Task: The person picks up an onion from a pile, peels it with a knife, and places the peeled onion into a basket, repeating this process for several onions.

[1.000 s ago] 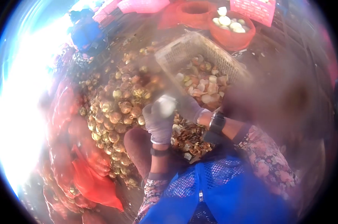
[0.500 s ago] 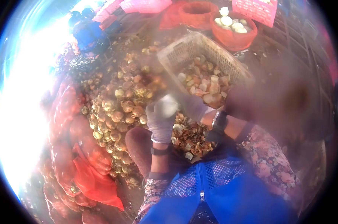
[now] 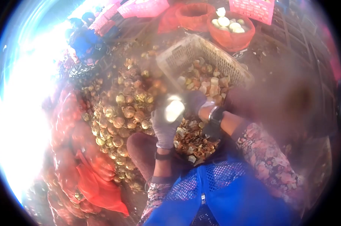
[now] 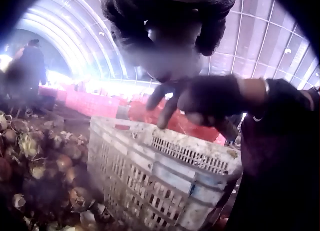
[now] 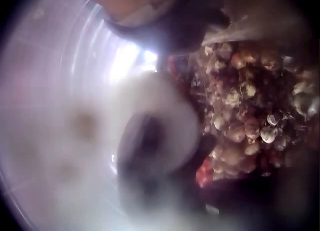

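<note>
Arched, ribbed roofing of pale panels [image 4: 272, 28] curves overhead in the left wrist view; the head view, looking down, loses it in glare and shows the dark floor instead. Across the left side of the floor spreads a broad heap of brown-skinned round onions [image 3: 119, 120], with bulging red net sacks [image 3: 66, 128] further left. A rectangular off-white slotted plastic crate [image 3: 229, 67] stands beyond the hands; the left wrist view gives its tall outer wall, while the head view looks inside, onto pale and orange-brown pieces [image 3: 210, 84]. Just past its far right side sits a round red basket [image 3: 230, 39] holding white peeled onions [image 3: 236, 27]. Dry brown peelings [image 3: 196, 141] lie nearest the body.

The pale-gloved left hand [image 3: 164, 126] grasps an oval white peeled onion [image 3: 174, 110], short of the crate's near edge. Its bright face is turned upward and its long axis slants from near left to far right; which end is the root cannot be told. The gloved right hand [image 3: 196, 101] is just beside it on the right; blur hides whether its fingers grip anything. In the right wrist view the onion looms rounder, badly out of focus.
</note>
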A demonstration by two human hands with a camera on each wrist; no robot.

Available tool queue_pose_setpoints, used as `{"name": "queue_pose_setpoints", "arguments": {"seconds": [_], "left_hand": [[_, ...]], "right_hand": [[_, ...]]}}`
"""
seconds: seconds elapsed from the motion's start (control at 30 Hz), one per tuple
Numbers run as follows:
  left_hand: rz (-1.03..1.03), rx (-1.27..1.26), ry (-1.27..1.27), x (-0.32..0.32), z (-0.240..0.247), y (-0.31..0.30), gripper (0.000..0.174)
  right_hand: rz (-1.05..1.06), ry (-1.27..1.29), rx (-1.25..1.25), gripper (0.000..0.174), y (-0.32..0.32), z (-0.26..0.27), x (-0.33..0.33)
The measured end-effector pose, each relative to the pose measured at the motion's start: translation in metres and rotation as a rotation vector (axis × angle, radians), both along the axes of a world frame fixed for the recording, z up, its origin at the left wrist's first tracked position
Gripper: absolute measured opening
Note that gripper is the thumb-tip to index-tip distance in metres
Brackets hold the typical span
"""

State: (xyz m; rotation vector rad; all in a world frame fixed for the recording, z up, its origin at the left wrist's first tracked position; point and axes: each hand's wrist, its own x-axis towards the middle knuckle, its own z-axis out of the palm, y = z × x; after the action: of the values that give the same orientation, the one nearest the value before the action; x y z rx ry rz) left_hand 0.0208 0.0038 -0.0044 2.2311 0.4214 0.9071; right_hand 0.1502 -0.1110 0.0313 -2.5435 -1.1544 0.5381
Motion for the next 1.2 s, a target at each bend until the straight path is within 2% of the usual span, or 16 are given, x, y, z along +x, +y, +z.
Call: {"name": "queue_pose_setpoints", "arguments": {"seconds": [0.1, 0.13, 0.23, 0.33, 0.4, 0.6, 0.67, 0.73, 0.8, 0.87, 0.9, 0.97, 1.03, 1.07, 1.1, 1.2], "left_hand": [[-0.096, -0.452, -0.168, -0.004, -0.003, 0.003, 0.055], [-0.072, -0.429, -0.177, -0.003, -0.005, 0.006, 0.054], [0.003, -0.354, -0.231, -0.003, -0.011, 0.017, 0.054], [0.063, -0.236, -0.156, 0.000, -0.014, 0.016, 0.056], [0.081, -0.245, -0.137, 0.002, -0.014, 0.012, 0.057], [0.117, -0.215, -0.175, -0.001, 0.001, 0.002, 0.057], [0.041, -0.391, -0.191, -0.003, 0.011, 0.000, 0.057], [-0.001, -0.432, -0.108, -0.008, 0.031, -0.002, 0.058], [0.052, -0.278, -0.200, -0.003, 0.000, 0.004, 0.058], [0.050, -0.238, -0.206, -0.002, -0.005, 0.004, 0.059], [0.047, -0.218, -0.209, -0.002, -0.005, 0.002, 0.060], [-0.002, -0.404, -0.250, -0.002, -0.001, -0.002, 0.060], [-0.112, -0.691, -0.343, -0.007, 0.018, -0.009, 0.057], [-0.199, -0.886, -0.416, -0.011, 0.031, -0.011, 0.054], [-0.223, -0.913, -0.402, -0.013, 0.030, -0.004, 0.048], [-0.261, -1.138, -0.403, -0.016, 0.036, -0.003, 0.051]], "right_hand": [[-0.072, 0.022, 0.069, 0.040, -0.009, -0.001, 0.009], [-0.085, 0.020, 0.088, 0.038, -0.010, 0.001, 0.013], [-0.110, -0.013, 0.406, 0.042, -0.012, 0.000, -0.011], [0.083, -0.109, 0.713, 0.047, -0.012, -0.010, -0.038], [0.071, -0.147, 0.714, 0.050, -0.002, -0.024, -0.040], [-0.056, 0.332, 0.736, 0.049, 0.008, -0.004, -0.041], [-0.080, 0.476, 0.769, 0.047, 0.010, 0.001, -0.040], [-0.084, 0.554, 0.849, 0.044, 0.013, -0.002, -0.040], [-0.157, 0.713, 0.828, 0.042, 0.012, 0.002, -0.042], [-0.311, 0.976, 0.669, 0.043, 0.003, 0.031, -0.043], [-0.309, 1.012, 0.653, 0.045, 0.003, 0.027, -0.040], [-0.303, 1.084, 0.625, 0.049, 0.004, 0.021, -0.033], [-0.377, 1.196, 0.772, 0.053, -0.004, 0.033, -0.032], [-0.364, 1.191, 0.827, 0.051, -0.007, 0.033, -0.030], [-0.350, 1.186, 0.883, 0.050, -0.009, 0.034, -0.029], [-0.217, 1.085, 0.983, 0.034, -0.019, 0.025, -0.020]]}}
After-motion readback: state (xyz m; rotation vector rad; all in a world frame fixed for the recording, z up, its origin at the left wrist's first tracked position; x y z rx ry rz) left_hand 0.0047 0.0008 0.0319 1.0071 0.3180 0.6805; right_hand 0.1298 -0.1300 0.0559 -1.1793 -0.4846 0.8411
